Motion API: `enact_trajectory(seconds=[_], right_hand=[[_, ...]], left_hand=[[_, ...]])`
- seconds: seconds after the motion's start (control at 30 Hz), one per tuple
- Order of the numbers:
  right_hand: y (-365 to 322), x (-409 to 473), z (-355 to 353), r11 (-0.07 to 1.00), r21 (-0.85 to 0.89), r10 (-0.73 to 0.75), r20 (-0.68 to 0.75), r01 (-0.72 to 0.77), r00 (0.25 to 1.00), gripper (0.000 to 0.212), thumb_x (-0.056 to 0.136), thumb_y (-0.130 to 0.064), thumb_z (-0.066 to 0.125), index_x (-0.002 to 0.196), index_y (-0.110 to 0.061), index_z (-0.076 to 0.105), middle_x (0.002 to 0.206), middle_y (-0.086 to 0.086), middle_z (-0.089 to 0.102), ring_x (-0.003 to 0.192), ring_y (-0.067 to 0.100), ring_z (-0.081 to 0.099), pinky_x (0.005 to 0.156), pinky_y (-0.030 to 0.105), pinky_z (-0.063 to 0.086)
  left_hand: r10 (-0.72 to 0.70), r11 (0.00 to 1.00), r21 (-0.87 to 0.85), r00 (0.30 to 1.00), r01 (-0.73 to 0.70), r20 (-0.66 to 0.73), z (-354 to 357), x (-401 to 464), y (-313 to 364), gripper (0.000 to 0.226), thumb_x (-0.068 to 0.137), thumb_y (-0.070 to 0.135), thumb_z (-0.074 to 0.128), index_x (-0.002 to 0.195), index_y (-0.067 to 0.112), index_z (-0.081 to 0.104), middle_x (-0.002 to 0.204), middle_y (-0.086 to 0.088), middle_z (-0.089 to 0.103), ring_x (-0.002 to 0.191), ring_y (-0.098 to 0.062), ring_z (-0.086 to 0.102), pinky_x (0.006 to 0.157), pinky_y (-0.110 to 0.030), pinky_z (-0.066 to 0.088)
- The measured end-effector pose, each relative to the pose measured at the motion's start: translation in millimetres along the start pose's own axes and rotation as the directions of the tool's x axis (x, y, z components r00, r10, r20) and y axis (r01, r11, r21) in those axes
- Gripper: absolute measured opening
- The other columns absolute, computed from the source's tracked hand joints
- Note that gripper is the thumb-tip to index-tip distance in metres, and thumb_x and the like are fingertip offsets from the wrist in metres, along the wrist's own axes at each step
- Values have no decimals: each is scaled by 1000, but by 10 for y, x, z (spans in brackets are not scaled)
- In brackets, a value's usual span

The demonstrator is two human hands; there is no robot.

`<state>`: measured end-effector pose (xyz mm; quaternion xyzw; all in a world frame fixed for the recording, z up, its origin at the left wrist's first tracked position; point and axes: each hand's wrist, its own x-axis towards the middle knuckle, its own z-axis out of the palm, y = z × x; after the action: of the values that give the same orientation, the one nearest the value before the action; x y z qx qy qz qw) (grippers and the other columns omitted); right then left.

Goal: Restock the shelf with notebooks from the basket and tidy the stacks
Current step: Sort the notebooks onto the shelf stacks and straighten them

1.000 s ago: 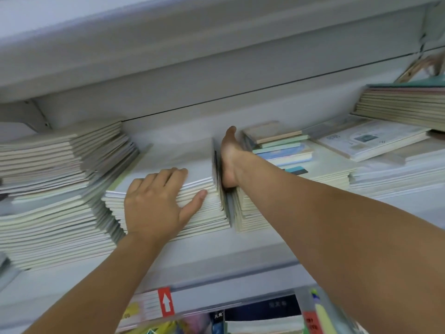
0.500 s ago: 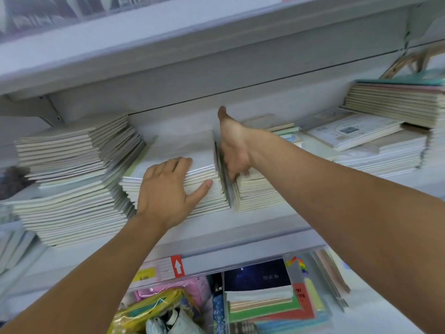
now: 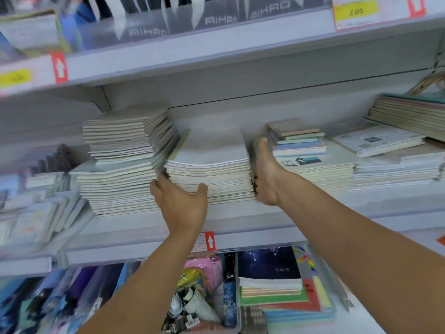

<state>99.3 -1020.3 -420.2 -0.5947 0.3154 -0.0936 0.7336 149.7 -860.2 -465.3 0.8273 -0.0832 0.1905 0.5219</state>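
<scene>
While both hands bracket it, mid stack (image 3: 212,174) of notebooks sits on the shelf (image 3: 240,213), btwn a taller stack (image 3: 120,165) on its left and a wider stack (image 3: 320,169) on its right. L hand (image 3: 180,203) is at the stack's front-left corner: thumb up against the front edge, fingers (image 3: 159,183) curled round the left side into the gap next to the taller stack, so it grips the lower notebooks. R hand (image 3: 263,169) stands on edge in the gap on the right, palm flat vs the stack's right side, fingers straight and together, reaching toward the shelf back; not clamped on anything, just pressing. Top notebook of mid stack is pale w/ plain cover, edges roughly flush, slight sag at front.

Taller stack is untidy: upper half sits further back than the lower half, edges fan out. On the wider stack lies a small pile of coloured pads (image 3: 298,141). Further right a white booklet (image 3: 375,141) lies flat on another low stack, and a high stack (image 3: 409,116) sits at far right. Shelf front carries a red arrow tag (image 3: 210,241), partly behind L wrist. Upper shelf has a yellow price label (image 3: 356,10) reading 2.00. Below: dark blue notebook (image 3: 269,263) on a mixed colour pile, pink packet (image 3: 204,268) beside it. Left edge of view blurred, items there unreadable
</scene>
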Motion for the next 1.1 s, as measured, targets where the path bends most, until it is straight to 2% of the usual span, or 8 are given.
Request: enact_trajectory(seconds=[0.13, 0.23, 0.33, 0.4, 0.47, 0.73, 0.9, 1.1], right_hand=[[74, -275, -136, 1000, -10, -29, 61, 29, 998, 97, 87, -82, 16, 150, -11, 36, 141, 12, 54, 124, 25, 56, 85, 27, 42], [112, -362, -126, 999, -20, -30, 56, 31, 998, 96, 86, -82, 19, 144, -11, 45, 115, 10, 68, 86, 18, 65, 68, 24, 53], [141, -398, -143, 999, 45, -15, 91, 11, 996, 101, 85, -84, 17, 152, -9, 33, 141, 12, 54, 122, 23, 56, 109, 34, 40], [162, -404, -126, 998, 58, -30, 96, 25, 995, 100, 86, -83, 15, 156, -11, 23, 152, 12, 42, 139, 26, 42, 120, 38, 25], [168, -419, -79, 999, 31, -47, 75, 44, 996, 102, 85, -84, 15, 157, -12, 19, 158, 12, 33, 145, 26, 33, 123, 42, 20], [216, -501, -53, 989, 73, -129, 20, 127, 991, 90, 88, -81, 23, 153, -20, 31, 150, 12, 45, 135, 27, 47, 116, 44, 35], [248, -479, -56, 985, 58, -164, 1, 164, 986, 94, 82, -87, 24, 155, -27, 29, 154, 7, 41, 136, 25, 45, 115, 45, 36], [245, -410, -28, 987, -103, -125, 14, 125, 992, 107, 72, -95, 19, 155, -26, 26, 157, 6, 33, 140, 29, 38, 119, 44, 28]], left_hand=[[-135, 991, 14, 983, 134, 122, 17, -26, -62, 56, 69, 25, 71, 119, 8, 52, 119, -8, 55, 105, -30, 57, 85, -38, 51], [-235, 969, -16, 944, 245, 232, -11, 58, -61, 36, 76, 15, 64, 111, 9, 56, 101, -2, 64, 86, -22, 59, 72, -28, 44], [-329, 930, -52, 889, 363, 317, -60, 214, 0, 24, 81, 8, 61, 104, 5, 58, 94, -5, 61, 79, -18, 55, 66, -25, 41], [-379, 910, -31, 859, 414, 345, -109, 271, 27, 11, 79, 0, 59, 90, 2, 57, 84, -6, 54, 75, -19, 51, 63, -25, 39], [-395, 910, 20, 850, 414, 348, -144, 312, -17, 12, 76, -5, 60, 87, -1, 57, 85, -9, 53, 79, -24, 52, 65, -26, 40], [-305, 938, 293, 847, 188, 435, -182, 476, -120, 13, 79, -8, 62, 74, 2, 56, 74, -3, 51, 67, -15, 50, 51, -18, 38], [-290, 941, 296, 837, 162, 465, -198, 490, -156, 17, 77, -12, 61, 93, -7, 64, 91, -14, 59, 85, -24, 55, 75, -31, 49], [-242, 970, 92, 852, 225, 464, -222, 563, -272, 31, 80, 0, 73, 111, -1, 65, 112, -12, 66, 106, -28, 63, 97, -39, 52]])
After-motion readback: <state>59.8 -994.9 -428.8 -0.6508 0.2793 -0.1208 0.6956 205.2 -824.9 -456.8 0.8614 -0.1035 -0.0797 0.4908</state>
